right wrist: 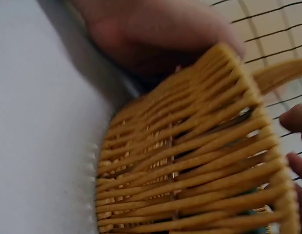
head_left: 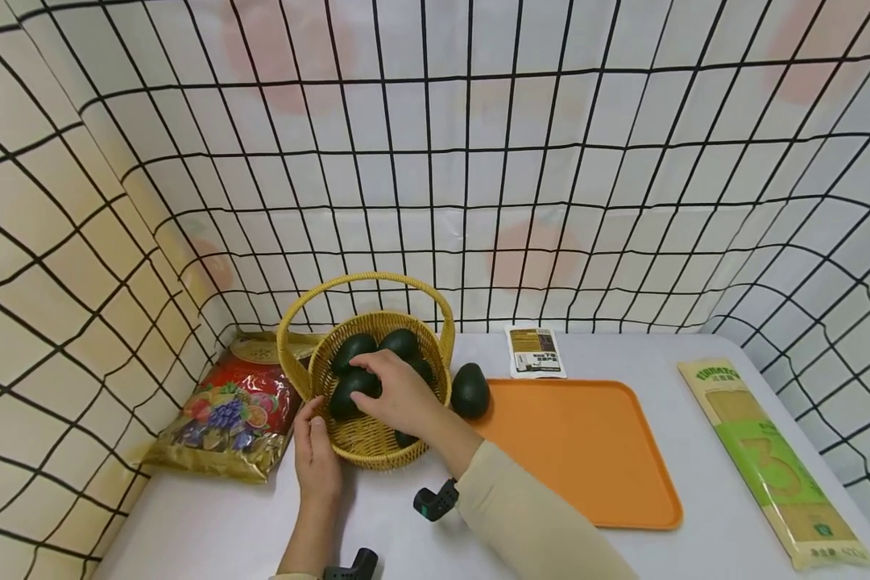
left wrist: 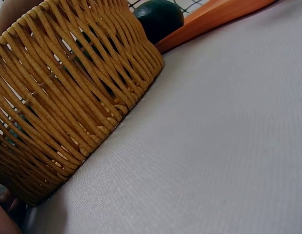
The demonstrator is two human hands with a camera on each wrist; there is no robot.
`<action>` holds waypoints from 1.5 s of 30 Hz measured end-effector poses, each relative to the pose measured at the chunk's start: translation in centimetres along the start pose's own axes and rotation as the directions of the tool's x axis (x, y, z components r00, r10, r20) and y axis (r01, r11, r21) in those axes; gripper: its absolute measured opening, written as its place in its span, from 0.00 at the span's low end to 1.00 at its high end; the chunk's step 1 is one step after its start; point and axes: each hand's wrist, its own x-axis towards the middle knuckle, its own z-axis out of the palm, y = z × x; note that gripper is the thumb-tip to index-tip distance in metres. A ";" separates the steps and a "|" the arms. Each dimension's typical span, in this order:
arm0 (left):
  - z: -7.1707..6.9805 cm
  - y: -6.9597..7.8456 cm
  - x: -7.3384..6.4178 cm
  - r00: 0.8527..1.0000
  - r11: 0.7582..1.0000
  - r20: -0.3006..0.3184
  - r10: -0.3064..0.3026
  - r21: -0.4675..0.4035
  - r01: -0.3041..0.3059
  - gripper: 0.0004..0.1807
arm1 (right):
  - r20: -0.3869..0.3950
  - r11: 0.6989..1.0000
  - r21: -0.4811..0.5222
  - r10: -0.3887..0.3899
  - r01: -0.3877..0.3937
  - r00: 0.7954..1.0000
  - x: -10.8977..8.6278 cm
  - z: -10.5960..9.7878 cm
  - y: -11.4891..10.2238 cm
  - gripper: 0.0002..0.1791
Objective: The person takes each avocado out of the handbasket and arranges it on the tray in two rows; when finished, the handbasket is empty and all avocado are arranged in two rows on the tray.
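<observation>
A yellow wicker basket (head_left: 377, 462) with a tall arched handle stands on the table and contains several dark green avocados (head_left: 353, 351). My right hand (head_left: 404, 395) reaches in over its rim and pinches one avocado (head_left: 350, 393) between thumb and fingers. Against the outside of the basket's left wall rests my left hand (head_left: 316, 455), its fingers pointing up along the side near the rim. In the right wrist view, this left hand (right wrist: 160, 34) lies close beside the woven wall (right wrist: 190, 161). Another avocado (head_left: 470, 392) sits outside the basket, at the orange tray's left edge.
The orange tray (head_left: 580, 451) lies right of the basket. Behind it is a small white-and-brown packet (head_left: 536, 352). A shiny red-and-gold bag with fruit pictures (head_left: 232, 407) lies left. A long noodle pack (head_left: 772, 463) is at far right. Black netting (head_left: 467, 205) surrounds the table.
</observation>
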 end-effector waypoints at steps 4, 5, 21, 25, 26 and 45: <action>0.1 0.1 0.1 1.000 1.000 -0.007 0.021 -0.020 -0.021 0.22 | 0.032 1.000 -0.027 -0.009 0.010 0.999 1.8 0.8 0.4 0.26; 0.1 0.2 0.1 1.000 0.999 -0.008 0.024 -0.022 -0.025 0.21 | 0.038 0.999 -0.039 -0.003 0.005 0.999 2.1 1.1 0.6 0.26; 0.1 0.1 0.0 1.000 0.999 -0.012 0.026 -0.021 -0.026 0.20 | 0.096 0.945 -0.326 -0.006 0.037 0.995 2.4 2.5 1.3 0.35; 0.0 0.1 0.1 0.999 0.999 -0.021 0.032 -0.019 -0.032 0.20 | 0.149 0.924 -0.379 0.003 0.054 0.989 2.4 2.6 1.1 0.38; 0.0 0.1 0.1 0.999 0.999 -0.021 0.032 -0.019 -0.032 0.20 | 0.151 0.921 -0.386 0.002 0.057 0.989 2.4 2.7 1.0 0.38; 0.1 0.0 0.1 0.999 0.999 -0.014 0.030 -0.012 -0.030 0.21 | 0.158 0.886 -0.456 -0.017 0.088 0.987 2.1 2.7 1.1 0.34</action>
